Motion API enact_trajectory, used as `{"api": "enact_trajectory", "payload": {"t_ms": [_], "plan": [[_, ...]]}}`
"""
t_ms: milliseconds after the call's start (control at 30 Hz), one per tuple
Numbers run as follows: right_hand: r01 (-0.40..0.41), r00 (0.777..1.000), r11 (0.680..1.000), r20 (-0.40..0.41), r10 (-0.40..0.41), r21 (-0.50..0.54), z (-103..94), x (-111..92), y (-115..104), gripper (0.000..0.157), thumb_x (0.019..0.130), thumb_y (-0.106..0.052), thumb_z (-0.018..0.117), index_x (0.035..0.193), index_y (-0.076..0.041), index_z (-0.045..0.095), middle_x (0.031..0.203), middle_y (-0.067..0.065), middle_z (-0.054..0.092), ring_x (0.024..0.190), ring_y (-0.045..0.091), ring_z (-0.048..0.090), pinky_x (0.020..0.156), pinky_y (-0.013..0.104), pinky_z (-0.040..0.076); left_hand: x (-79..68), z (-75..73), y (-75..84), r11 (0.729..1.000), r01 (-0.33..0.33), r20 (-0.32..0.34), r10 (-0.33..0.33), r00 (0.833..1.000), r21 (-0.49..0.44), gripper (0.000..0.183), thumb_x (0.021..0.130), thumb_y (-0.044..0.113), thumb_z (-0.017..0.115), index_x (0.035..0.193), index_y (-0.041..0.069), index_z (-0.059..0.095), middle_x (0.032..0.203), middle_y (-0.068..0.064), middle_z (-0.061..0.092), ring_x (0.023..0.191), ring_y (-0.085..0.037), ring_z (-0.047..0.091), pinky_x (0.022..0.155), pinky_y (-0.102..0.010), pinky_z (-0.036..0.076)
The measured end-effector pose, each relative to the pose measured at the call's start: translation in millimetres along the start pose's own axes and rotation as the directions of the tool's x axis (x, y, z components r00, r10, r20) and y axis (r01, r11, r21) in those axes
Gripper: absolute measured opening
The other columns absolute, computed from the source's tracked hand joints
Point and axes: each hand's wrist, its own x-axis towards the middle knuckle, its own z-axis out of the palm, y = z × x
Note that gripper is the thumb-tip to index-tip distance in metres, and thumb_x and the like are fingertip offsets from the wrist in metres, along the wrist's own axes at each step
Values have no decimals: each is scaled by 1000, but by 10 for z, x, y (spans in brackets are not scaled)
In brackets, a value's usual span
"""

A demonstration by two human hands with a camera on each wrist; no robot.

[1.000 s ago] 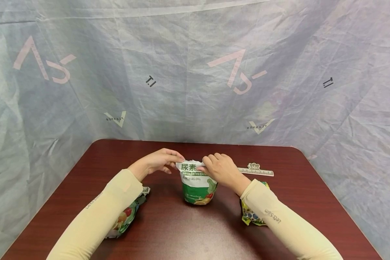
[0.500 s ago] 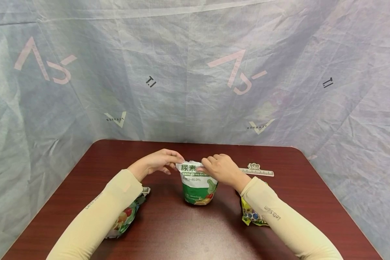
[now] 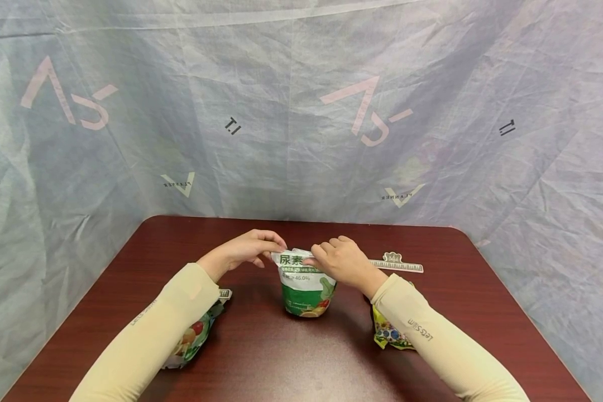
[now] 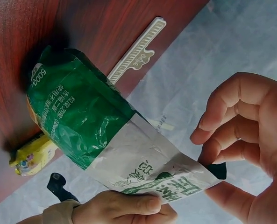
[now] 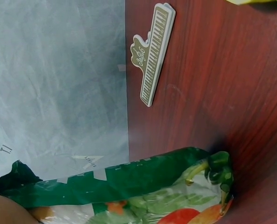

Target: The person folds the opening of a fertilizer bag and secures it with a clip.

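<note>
A green-and-white fertilizer bag (image 3: 301, 293), printed with vegetables and large green characters, stands upright mid-table. Its upper part narrows toward a white top edge. At the top left corner, my left hand (image 3: 251, 248) pinches the bag between thumb and fingers; a dark green corner shows there in the left wrist view. My right hand (image 3: 343, 262) grips the top right part, thumb in front and the other fingers folded over behind. Beyond the right hand lies a long flat clip (image 5: 154, 58) with a piano-key pattern. In the right wrist view the bag's green side (image 5: 129, 179) runs along the bottom.
Under the left forearm, another green bag (image 3: 197, 338) with printed vegetables is partly hidden, a second clip (image 3: 225, 294) at its top. A yellow bag (image 3: 388, 329) lies partly behind the right sleeve. The dark red table (image 3: 301, 357) meets a grey cloth backdrop (image 3: 281, 139).
The bag's top edge between the hands has gone from crumpled to flatter and straighter. Both hands keep nearly the same place; the right one has shifted very slightly.
</note>
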Motion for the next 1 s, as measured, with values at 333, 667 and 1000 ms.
{"api": "enact_trajectory", "payload": {"t_ms": [333,667,1000], "plan": [[-11,1000,1000,-7,11,-12,10,-7,-3,40,95,-44,41,74,-10,47,52,-3,41,47,17,44,49,30,32,5,119,-10,917,-240,-116,289,950,319,18,87,23,62,102,13,64,106,0,59,92,-16,53,73,-34,45],[-7,999,1000,-35,7,-16,16,-2,11,40,95,-44,42,74,-10,47,52,-3,43,46,17,44,48,30,32,-28,292,35,611,-429,-31,597,802,665,29,89,30,59,113,14,55,110,2,55,105,-15,50,87,-35,43],[-18,1000,1000,-25,17,-10,12,-8,6,42,95,-45,40,75,-9,49,53,-2,46,47,17,46,48,30,33,-8,419,-10,146,-419,134,812,569,896,24,88,27,59,103,9,61,100,-1,59,94,-18,52,77,-33,43]]}}
